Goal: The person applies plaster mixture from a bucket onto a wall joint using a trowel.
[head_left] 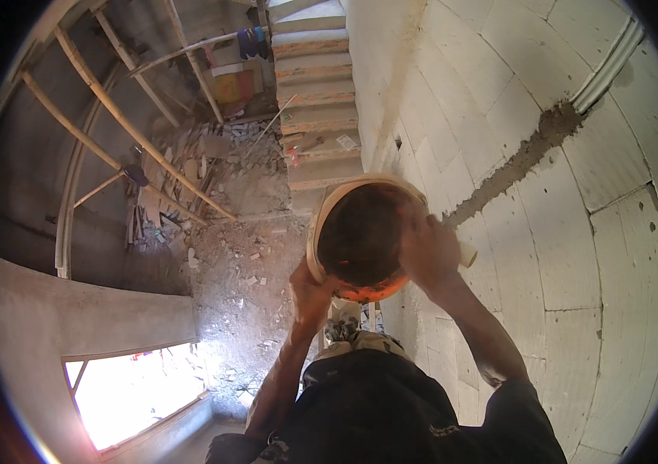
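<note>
A round bucket (368,292) with a pale, crusted rim and an orange side is held up in front of me. Its inside is dark, and the contents are hard to make out. My left hand (312,288) grips the bucket's near left side at the rim. Over its right part, my right hand (428,249) has its fingers curled at or inside the rim, slightly blurred. A short pale stub (467,255) pokes out beside that hand; I cannot tell whether the hand holds it. To the right, a strip of wet-looking grey mortar (511,168) runs diagonally down the wall.
The pale block wall (569,255) stands close on my right, with white conduits (611,66) above the mortar. Concrete stairs (317,116) rise ahead. Wooden poles (116,108) lean at the left. Rubble (244,263) covers the floor below, and a bright window opening (139,390) lies lower left.
</note>
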`<state>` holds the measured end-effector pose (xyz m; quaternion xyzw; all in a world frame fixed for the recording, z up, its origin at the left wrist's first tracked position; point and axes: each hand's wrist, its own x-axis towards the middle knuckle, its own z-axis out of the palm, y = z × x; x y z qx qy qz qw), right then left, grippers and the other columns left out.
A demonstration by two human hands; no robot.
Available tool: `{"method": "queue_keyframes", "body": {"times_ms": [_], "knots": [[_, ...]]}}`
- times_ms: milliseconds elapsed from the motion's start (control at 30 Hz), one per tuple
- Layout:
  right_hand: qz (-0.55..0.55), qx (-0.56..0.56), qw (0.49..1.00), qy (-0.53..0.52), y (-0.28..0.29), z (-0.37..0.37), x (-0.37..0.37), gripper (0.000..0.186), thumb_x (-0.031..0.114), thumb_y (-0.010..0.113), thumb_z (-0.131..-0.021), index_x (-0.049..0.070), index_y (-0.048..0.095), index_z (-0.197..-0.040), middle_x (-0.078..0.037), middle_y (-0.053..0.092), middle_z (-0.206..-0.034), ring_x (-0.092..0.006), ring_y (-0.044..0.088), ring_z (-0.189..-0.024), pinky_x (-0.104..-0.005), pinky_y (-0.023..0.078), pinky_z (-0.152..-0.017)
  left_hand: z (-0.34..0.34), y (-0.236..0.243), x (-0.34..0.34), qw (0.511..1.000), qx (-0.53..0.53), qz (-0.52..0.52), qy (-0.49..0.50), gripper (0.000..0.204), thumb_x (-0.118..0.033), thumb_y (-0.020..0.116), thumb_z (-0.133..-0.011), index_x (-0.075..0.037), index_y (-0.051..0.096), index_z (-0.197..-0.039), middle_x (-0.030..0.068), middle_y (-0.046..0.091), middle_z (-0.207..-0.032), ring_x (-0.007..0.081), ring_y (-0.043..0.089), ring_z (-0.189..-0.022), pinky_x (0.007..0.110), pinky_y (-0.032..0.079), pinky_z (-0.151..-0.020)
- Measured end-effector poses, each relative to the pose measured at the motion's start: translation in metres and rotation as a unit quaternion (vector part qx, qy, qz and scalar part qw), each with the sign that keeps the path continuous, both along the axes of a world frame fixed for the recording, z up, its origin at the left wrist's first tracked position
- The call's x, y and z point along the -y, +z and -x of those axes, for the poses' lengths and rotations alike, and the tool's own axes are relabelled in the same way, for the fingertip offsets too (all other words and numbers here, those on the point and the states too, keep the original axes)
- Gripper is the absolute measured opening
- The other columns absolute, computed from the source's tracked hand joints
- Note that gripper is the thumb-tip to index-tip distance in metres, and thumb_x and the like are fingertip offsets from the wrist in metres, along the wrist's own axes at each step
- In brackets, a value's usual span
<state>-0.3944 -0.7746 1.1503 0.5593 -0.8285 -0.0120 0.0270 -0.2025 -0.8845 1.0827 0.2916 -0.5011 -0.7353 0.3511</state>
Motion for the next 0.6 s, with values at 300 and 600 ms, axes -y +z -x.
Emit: {"method": "queue_keyframes", "body": {"times_ms": [300, 600], "knots": [[0.020, -0.004, 0.999, -0.051, -0.011, -0.015, -0.005, 0.020, 0.015, 0.068, -0.088, 0.003, 0.076, -0.101, -0.016, 0.068, -0.106, -0.0277, 0.072, -0.091, -0.0434, 0.062, -0.066, 0.000, -0.002, 0.004, 0.999, 0.018, 0.032, 0.010, 0.063, 0.014, 0.067, -0.077, 0.001, 0.059, -0.139, 0.0091, 0.070, -0.126, 0.0199, 0.070, -0.113, 0.035, 0.060, -0.097], [0.116, -0.004, 0.991, 0.069, -0.015, -0.024, 0.008, 0.025, 0.019, 0.073, -0.081, 0.004, 0.076, -0.101, -0.012, 0.068, -0.103, -0.0301, 0.071, -0.096, -0.0557, 0.050, -0.096, -0.016, 0.009, 0.017, 0.998, -0.027, -0.053, -0.022, 0.056, 0.010, 0.067, -0.083, 0.001, 0.058, -0.137, 0.0086, 0.070, -0.124, 0.0195, 0.070, -0.110, 0.035, 0.059, -0.093]]}}
